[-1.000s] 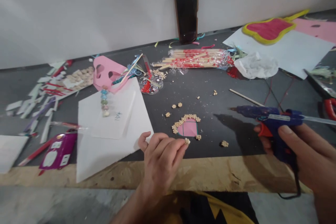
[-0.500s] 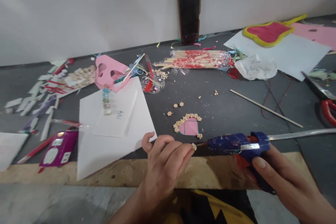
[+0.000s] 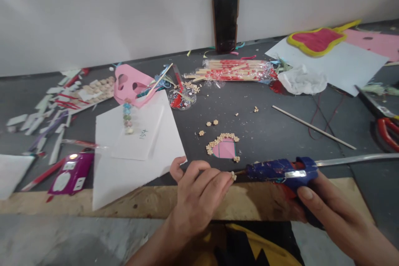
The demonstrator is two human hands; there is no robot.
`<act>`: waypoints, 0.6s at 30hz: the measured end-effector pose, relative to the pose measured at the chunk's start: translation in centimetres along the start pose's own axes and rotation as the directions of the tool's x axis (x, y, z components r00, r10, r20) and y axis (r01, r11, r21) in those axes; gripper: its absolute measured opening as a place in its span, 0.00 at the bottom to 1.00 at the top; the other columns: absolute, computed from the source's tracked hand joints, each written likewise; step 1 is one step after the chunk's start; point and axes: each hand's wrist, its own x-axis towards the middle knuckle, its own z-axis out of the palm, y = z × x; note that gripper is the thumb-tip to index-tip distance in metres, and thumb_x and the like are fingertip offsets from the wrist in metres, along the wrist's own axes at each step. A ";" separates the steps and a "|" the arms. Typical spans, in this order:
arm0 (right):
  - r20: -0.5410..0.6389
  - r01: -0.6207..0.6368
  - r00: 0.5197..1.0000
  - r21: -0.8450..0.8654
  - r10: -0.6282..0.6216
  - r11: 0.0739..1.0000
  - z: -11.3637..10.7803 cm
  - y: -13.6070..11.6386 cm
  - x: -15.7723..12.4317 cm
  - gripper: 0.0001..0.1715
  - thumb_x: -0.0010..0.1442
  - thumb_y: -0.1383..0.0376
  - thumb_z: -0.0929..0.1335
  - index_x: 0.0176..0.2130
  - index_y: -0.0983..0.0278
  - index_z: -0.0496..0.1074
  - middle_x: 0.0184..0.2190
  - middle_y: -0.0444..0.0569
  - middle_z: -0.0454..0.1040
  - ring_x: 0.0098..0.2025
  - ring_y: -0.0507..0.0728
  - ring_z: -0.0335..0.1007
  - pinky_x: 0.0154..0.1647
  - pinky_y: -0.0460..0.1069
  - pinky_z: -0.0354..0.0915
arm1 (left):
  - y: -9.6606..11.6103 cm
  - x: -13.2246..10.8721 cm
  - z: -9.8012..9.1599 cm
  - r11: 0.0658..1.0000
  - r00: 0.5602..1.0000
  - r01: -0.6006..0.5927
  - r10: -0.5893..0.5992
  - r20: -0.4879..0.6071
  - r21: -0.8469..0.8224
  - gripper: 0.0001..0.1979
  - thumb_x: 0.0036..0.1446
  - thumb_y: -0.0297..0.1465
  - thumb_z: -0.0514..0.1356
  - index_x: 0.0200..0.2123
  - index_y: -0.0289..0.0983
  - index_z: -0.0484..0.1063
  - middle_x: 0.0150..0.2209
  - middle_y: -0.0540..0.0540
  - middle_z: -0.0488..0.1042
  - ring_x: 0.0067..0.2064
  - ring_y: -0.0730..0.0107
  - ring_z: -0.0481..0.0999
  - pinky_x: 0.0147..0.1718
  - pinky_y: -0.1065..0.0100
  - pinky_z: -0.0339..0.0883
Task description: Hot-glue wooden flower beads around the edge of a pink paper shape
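Note:
My left hand (image 3: 199, 193) pinches a small cream bead flower (image 3: 232, 176) at its fingertips, near the table's front edge. My right hand (image 3: 330, 212) grips a blue glue gun (image 3: 280, 171), whose nozzle points left and touches the bead flower. A clear glue stick (image 3: 352, 159) juts from the gun's back. Just beyond lies a small pink card piece (image 3: 225, 149) edged along its top and left with a row of cream bead flowers (image 3: 218, 141).
White paper sheets (image 3: 137, 145) lie at left, with a pink mask (image 3: 129, 85), a purple packet (image 3: 70, 174) and paper scraps. A black phone (image 3: 225, 18) leans on the wall. Packed sticks (image 3: 233, 70), a loose skewer (image 3: 313, 127), red scissors (image 3: 386, 129) and loose beads (image 3: 212, 123) lie about.
My right hand swung the glue gun down and left, from the right side to the table's front edge. Its nozzle now meets the bead flower pinched in my left hand.

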 end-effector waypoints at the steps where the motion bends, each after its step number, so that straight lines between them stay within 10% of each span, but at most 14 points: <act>1: -0.004 0.004 1.000 -0.017 -0.004 1.000 0.0 -0.2 0.0 0.09 0.61 0.61 0.63 0.41 0.54 0.71 0.14 0.37 0.66 0.12 0.49 0.58 0.10 0.41 0.54 | 0.0 -0.1 0.1 1.000 1.000 -0.004 0.004 -0.010 0.000 0.05 0.57 0.25 0.62 0.31 0.41 0.72 0.23 0.57 0.76 0.31 0.71 0.70 0.53 0.54 0.46; 6: -0.023 -0.168 0.985 0.040 0.169 0.985 -0.5 0.3 -0.4 0.15 0.58 0.52 0.65 0.38 0.56 0.75 0.12 0.40 0.64 0.11 0.50 0.56 0.08 0.44 0.52 | -0.1 -0.5 0.3 0.999 0.999 0.027 -0.028 -0.039 -0.033 0.04 0.57 0.26 0.62 0.30 0.41 0.72 0.24 0.57 0.76 0.32 0.71 0.69 0.54 0.53 0.44; 11: -0.091 -0.552 0.803 0.263 0.590 0.791 -3.1 2.6 1.1 0.29 0.47 0.38 0.67 0.36 0.56 0.75 0.28 0.49 0.78 0.25 0.55 0.71 0.22 0.48 0.67 | -0.8 -1.1 0.4 0.992 0.992 0.126 -0.126 -0.010 -0.030 0.04 0.57 0.29 0.62 0.30 0.41 0.72 0.24 0.57 0.76 0.32 0.70 0.69 0.53 0.53 0.45; 15: -0.211 -0.697 0.696 0.035 0.687 0.717 -5.7 5.7 4.1 0.35 0.46 0.34 0.65 0.31 0.61 0.77 0.24 0.48 0.76 0.26 0.55 0.70 0.26 0.52 0.63 | -1.8 -1.4 0.8 0.980 0.980 0.193 -0.195 0.027 0.056 0.05 0.58 0.30 0.61 0.30 0.41 0.73 0.24 0.56 0.76 0.33 0.68 0.70 0.52 0.53 0.45; 18: -0.273 -0.686 0.727 -0.322 0.630 0.652 -7.3 9.1 5.1 0.43 0.38 0.30 0.63 0.23 0.68 0.75 0.15 0.48 0.71 0.24 0.57 0.71 0.26 0.56 0.56 | -2.3 -1.3 1.2 0.971 0.973 0.217 -0.224 0.064 0.106 0.06 0.59 0.31 0.60 0.29 0.41 0.73 0.24 0.55 0.76 0.34 0.67 0.71 0.51 0.52 0.44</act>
